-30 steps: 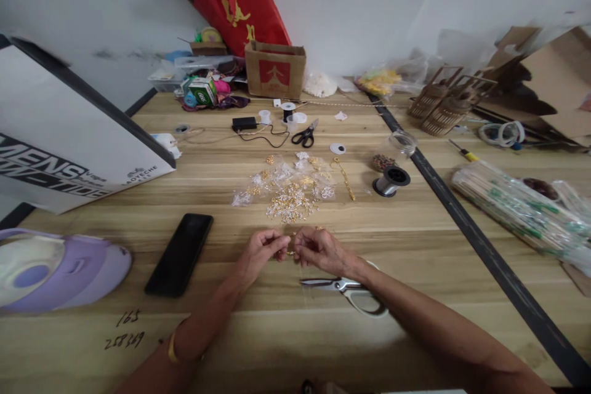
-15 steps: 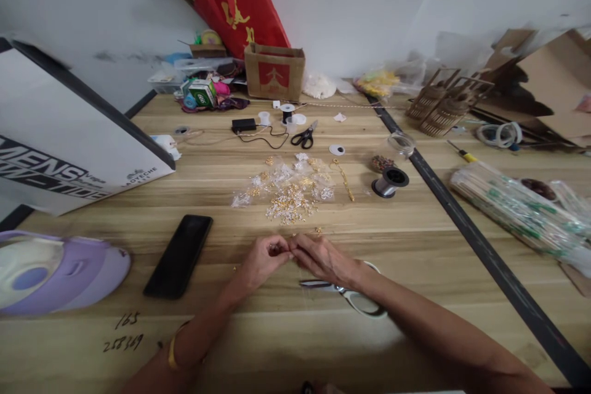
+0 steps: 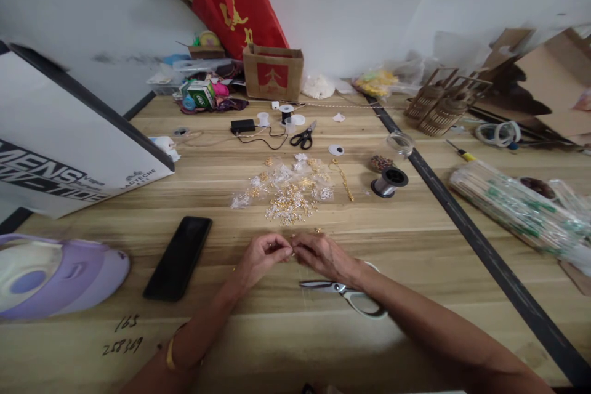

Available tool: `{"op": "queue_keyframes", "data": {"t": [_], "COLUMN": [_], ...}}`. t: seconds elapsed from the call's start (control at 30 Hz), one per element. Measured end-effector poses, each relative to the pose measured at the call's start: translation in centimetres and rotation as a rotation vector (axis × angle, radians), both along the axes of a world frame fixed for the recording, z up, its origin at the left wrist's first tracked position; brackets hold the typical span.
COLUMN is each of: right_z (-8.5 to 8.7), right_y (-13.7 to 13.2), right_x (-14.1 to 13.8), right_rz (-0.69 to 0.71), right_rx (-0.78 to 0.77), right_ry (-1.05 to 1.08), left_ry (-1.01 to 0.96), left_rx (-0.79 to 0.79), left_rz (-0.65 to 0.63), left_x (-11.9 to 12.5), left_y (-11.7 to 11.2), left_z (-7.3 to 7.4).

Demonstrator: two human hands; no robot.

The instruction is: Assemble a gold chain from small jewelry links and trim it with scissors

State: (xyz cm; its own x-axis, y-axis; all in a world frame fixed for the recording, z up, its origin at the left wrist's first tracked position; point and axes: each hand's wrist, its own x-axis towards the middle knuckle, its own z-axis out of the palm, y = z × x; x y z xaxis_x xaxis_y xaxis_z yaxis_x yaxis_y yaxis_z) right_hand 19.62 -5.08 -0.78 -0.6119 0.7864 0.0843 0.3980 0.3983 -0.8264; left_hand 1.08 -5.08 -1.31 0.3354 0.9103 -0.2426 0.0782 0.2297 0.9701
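Observation:
My left hand [image 3: 264, 257] and my right hand [image 3: 323, 255] meet at the fingertips above the wooden table. Both are closed in a pinch, and what lies between the fingers is too small to name. Just beyond them is a loose pile of gold and silver beads [image 3: 290, 204], with small clear bags of findings [image 3: 281, 173] behind it. White-handled scissors [image 3: 364, 303] lie partly under my right wrist, blades pointing left. A gold chain [image 3: 342, 180] rests to the right of the bags.
A black phone [image 3: 178, 258] and a purple visor [image 3: 87, 271] lie to the left. A wire spool [image 3: 390, 181] stands right of the chain, and black scissors [image 3: 303, 136] lie farther back. A large white box [image 3: 74, 141] stands at the left; wrapped sticks [image 3: 517, 206] lie right.
My fingers have shifted slightly where they meet, and the right-hand fingers are curled a little more. Objects on the table have stayed in place.

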Motion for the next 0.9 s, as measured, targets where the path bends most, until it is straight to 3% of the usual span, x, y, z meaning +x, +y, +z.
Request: {"op": "queue_keyframes", "data": {"t": [0.57,0.9], "right_z": [-0.14,0.72], "right_y": [0.16,0.07], "right_x": [0.27,0.36], "right_rz": [-0.015,-0.168], "right_rx": [0.115,0.204], "right_ry": [-0.069,-0.033], "left_ry": [0.012,0.006], "left_rx": [-0.025,-0.019], "left_rz": [0.129,0.135], "left_x": [-0.25,-0.22], "left_y": [0.37,0.36], "left_z": [0.27,-0.14]}}
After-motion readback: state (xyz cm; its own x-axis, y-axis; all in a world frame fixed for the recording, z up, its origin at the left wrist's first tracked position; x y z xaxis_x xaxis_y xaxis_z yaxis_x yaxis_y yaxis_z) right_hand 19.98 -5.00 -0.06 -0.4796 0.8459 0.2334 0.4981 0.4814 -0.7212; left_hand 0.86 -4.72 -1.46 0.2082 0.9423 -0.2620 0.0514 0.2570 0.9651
